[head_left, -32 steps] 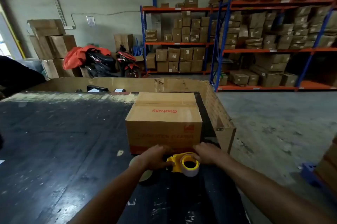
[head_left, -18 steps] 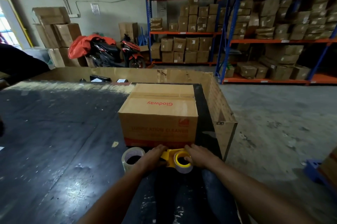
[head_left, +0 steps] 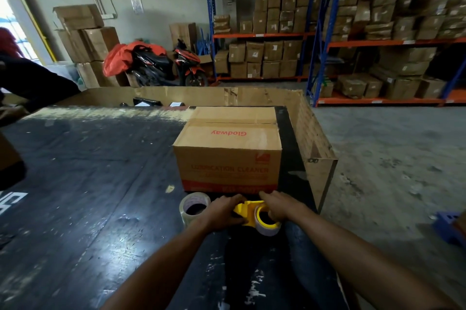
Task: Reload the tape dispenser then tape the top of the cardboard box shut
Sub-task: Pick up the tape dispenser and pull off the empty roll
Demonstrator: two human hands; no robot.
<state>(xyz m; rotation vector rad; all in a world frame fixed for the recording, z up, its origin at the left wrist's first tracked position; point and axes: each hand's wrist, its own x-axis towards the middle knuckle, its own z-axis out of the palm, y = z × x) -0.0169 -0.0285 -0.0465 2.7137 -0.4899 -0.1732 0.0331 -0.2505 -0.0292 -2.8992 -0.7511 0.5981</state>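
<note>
A brown cardboard box [head_left: 228, 148] with red print stands on the dark table [head_left: 88, 183], its top flaps folded down with a seam across. Just in front of it I hold a yellow tape dispenser [head_left: 248, 212] in both hands. My left hand [head_left: 223, 211] grips its handle end. My right hand [head_left: 278, 205] is closed on the roll of tape [head_left: 267, 221] mounted in it. A second clear tape roll [head_left: 194, 206] lies flat on the table, just left of my left hand.
A cardboard wall [head_left: 310, 130] rims the table's far and right sides. Another person's dark sleeve [head_left: 32, 85] reaches in at the left edge. Beyond are a parked motorbike [head_left: 161, 65], stacked boxes and orange-blue shelving [head_left: 327, 32]. Concrete floor lies to the right.
The view has dropped and shifted, so the loose tape roll now shows beside my left hand. Both hands stay on the dispenser, close in front of the box.
</note>
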